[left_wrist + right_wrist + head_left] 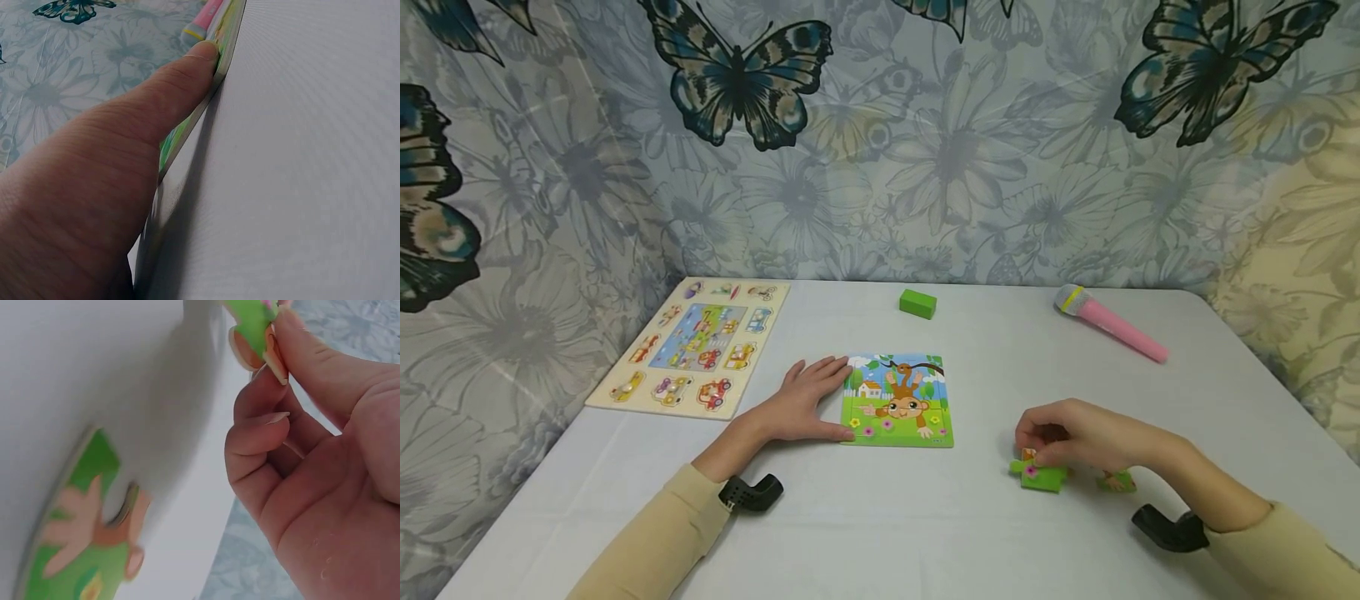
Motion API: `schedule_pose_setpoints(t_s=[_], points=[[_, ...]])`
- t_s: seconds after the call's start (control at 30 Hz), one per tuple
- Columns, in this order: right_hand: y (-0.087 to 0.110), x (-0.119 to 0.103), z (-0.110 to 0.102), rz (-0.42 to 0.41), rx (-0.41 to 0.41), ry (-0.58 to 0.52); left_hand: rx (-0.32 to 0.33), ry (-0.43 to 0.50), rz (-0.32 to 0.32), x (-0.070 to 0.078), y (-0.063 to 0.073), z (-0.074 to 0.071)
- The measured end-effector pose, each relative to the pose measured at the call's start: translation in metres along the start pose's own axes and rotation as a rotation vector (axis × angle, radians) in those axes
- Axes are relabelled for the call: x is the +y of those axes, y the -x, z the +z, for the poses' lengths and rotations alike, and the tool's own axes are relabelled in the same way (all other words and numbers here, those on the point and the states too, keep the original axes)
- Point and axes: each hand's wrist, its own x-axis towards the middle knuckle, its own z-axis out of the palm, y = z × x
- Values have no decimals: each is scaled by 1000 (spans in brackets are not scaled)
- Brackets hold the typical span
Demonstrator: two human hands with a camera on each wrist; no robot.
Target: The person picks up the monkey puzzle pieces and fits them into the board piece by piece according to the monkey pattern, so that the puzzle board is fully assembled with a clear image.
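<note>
In the head view, a square monkey picture puzzle board (898, 408) lies mid-table. My left hand (808, 400) rests along its left side with fingers spread, thumb at the near corner and fingertips at the far one. The left wrist view shows the thumb (181, 75) straight on the board's edge. Over to the right, my right hand (1078, 433) pinches a green puzzle piece (1042, 477) bearing a pink flower and some orange-brown. Beneath that wrist lies another puzzle piece (94, 537), green with a monkey's paw and a yellow flower.
A cream picture board (617, 396) with vehicle pictures lies at the back left. Behind the puzzle board stands a green block (917, 304). A pink toy microphone (1116, 327) lies at the back right. Butterfly-patterned cloth (880, 200) hangs behind the white table.
</note>
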Motion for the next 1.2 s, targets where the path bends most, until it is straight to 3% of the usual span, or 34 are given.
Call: schedule_pose_setpoints(t_s=[0.27, 0.83, 1.2], points=[[-31, -5, 0, 69, -10, -17, -2, 0, 1, 1, 0, -1], [-102, -15, 8, 0, -14, -14, -2, 1, 1, 1, 1, -2], [-137, -21, 12, -37, -12, 11, 2, -3, 5, 2, 2, -2]])
